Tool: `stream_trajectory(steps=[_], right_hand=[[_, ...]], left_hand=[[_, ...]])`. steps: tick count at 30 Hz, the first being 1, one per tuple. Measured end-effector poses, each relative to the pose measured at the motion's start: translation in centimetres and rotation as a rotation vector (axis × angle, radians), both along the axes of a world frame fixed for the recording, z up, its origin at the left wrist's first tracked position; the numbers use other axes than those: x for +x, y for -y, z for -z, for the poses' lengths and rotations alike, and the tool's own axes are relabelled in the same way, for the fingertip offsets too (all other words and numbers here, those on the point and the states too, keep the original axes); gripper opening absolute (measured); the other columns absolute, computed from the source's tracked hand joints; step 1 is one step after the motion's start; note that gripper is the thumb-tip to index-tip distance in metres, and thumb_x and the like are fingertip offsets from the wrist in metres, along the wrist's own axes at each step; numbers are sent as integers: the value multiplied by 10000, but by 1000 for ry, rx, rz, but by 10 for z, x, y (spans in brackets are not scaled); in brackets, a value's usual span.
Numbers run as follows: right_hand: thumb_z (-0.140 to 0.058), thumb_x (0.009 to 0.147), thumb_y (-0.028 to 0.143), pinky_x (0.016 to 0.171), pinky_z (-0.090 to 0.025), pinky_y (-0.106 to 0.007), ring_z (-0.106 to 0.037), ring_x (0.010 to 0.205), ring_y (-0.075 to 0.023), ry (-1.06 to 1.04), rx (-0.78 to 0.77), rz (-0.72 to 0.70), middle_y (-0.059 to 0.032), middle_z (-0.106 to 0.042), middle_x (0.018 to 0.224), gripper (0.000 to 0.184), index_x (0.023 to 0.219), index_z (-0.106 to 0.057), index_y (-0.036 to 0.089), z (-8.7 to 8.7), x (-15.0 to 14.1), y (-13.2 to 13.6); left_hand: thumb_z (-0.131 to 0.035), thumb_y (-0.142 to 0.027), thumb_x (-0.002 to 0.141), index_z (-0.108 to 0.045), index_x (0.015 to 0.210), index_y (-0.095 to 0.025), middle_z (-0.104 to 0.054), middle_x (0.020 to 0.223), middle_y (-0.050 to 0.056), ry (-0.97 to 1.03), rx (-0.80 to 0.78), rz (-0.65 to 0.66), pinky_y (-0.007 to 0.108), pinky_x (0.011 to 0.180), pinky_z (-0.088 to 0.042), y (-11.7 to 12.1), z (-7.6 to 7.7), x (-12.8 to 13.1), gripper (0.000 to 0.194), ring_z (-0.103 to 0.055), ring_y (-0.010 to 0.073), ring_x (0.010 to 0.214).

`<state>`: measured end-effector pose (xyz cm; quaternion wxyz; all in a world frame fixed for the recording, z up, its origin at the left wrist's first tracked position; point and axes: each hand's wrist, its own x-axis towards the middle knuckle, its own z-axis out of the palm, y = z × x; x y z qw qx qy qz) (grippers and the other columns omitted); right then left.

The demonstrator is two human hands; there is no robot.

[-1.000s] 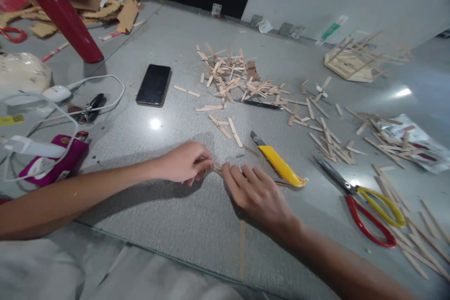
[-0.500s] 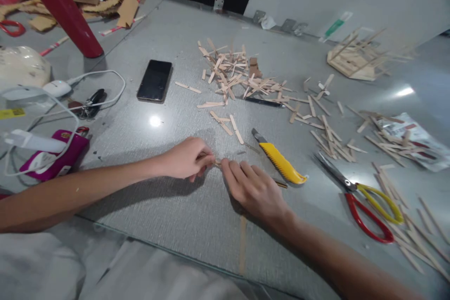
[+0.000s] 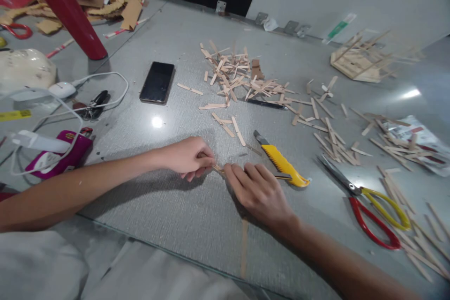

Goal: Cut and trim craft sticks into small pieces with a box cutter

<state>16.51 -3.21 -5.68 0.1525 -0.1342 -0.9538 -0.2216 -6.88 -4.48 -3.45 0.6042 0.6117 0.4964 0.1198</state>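
Observation:
My left hand (image 3: 193, 157) is closed in a pinch on a thin wooden craft stick (image 3: 218, 168), whose short visible part bridges the gap to my right hand. My right hand (image 3: 255, 187) is curled low over the table, fingertips at the stick's other end. A slim dark pencil-like tool (image 3: 284, 176) sticks out from behind its knuckles; its front is hidden under the fingers. Just beyond lies a yellow utility knife (image 3: 281, 161). Past my fingers rest a loose craft stick (image 3: 238, 131) and a thin blade-like strip (image 3: 253, 150).
A heap of craft sticks (image 3: 232, 72) spreads across the middle. Scissors (image 3: 355, 190) with red and yellow handles lie right, near more sticks. A phone (image 3: 157, 83), a purple box (image 3: 65, 152) and a white cable (image 3: 119, 75) are left. A stick-built frame (image 3: 358, 61) stands back right.
More of the craft stick shows between my hands. The dark tool's end has shifted up and right with my right hand and now overlaps the knife. The whole view has shifted slightly.

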Motion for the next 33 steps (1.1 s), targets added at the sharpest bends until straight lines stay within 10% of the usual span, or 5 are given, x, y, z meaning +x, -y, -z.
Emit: stream_trajectory(steps=[33], right_hand=[[-552, 969, 89, 662, -339, -348, -436, 698, -181, 10, -49, -63, -38, -617, 740, 183, 991, -734, 100, 0, 0, -3]], left_hand=[[-468, -246, 993, -493, 610, -172, -538, 509, -24, -38, 32, 34, 169, 367, -377, 2, 2, 1, 391, -524, 81, 366]])
